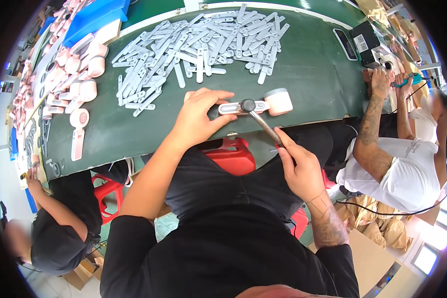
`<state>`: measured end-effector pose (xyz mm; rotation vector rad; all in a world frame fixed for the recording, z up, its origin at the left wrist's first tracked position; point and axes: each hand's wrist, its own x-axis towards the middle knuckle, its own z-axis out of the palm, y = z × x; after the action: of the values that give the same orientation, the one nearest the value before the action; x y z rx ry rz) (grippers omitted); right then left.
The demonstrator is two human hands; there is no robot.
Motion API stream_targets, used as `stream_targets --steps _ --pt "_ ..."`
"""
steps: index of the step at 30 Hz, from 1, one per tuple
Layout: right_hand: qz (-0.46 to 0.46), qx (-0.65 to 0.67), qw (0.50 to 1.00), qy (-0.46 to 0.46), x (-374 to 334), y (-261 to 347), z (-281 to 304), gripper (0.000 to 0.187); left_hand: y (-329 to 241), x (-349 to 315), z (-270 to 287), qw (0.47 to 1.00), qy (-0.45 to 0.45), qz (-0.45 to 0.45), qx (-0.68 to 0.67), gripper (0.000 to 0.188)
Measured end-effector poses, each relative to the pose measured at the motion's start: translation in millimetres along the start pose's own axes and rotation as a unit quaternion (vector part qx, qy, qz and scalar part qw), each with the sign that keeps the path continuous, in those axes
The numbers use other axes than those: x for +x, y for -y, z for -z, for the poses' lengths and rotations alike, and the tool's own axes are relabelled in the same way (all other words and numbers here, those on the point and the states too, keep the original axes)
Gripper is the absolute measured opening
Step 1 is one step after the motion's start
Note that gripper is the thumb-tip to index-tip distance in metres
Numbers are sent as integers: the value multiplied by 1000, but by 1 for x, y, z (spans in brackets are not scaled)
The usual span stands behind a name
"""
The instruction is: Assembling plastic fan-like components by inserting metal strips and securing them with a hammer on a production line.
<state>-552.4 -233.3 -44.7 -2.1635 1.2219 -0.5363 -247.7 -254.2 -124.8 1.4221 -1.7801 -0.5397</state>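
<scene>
My left hand (197, 115) is at the end of a pink-and-white handheld device (279, 102) lying on the green table; its thumb and fingers go along both sides of the handle. The device has a round head with a grey rim on its right. A hammer (264, 125) with a dark round head and a metal shaft is in my right hand (300, 169), fingers closed round the shaft. The hammer head is over the device's handle, hiding part of it; whether they touch I cannot tell.
A big pile of grey strip-shaped parts (203, 44) covers the far middle of the green table (313, 74). More pink devices (77, 124) lie left, near a blue bin (94, 20). A black box (367, 42) stands far right. Co-workers sit on both sides; a red stool (236, 158) is below.
</scene>
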Motion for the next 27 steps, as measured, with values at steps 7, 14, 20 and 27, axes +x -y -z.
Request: stream_targets --steps 7,14,20,27 --pt "-71 69 989 -108 31 -35 18 45 0 -14 20 998 -59 22 -18 24" --pt "-67 -17 979 -194 81 -132 43 46 60 -44 160 812 -430 260 -298 19" --pt "-113 -25 983 -142 112 -131 39 48 145 -96 319 739 -539 243 -325 28" --pt "9 -146 943 -297 95 -158 16 45 180 -119 291 755 -567 331 1 57"
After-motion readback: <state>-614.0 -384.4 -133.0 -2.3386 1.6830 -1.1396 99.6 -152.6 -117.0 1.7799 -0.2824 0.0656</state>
